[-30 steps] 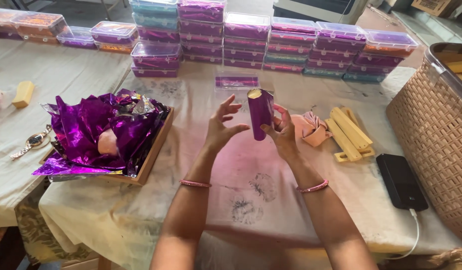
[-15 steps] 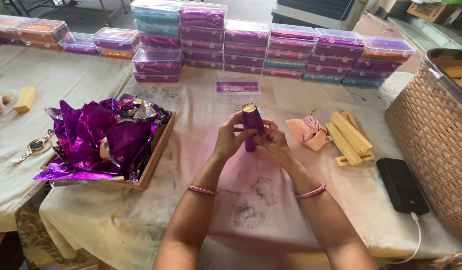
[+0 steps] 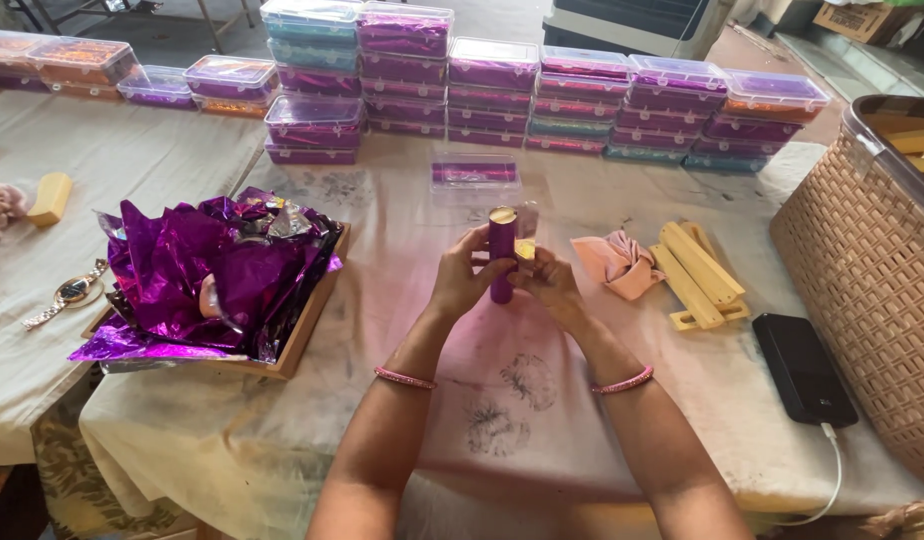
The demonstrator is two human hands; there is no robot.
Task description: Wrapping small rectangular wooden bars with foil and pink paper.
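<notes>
Purple shiny foil covers the little stick (image 3: 501,258), which stands upright above the cloth-covered table (image 3: 542,400), squeezed between the left hand (image 3: 462,280) and the right hand (image 3: 552,285), both closed on it so the wrap stays tight and does not slip.

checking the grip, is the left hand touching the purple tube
Touching. The head view shows the left hand with its fingers wrapped around the upright purple tube, with no gap between them.
</notes>
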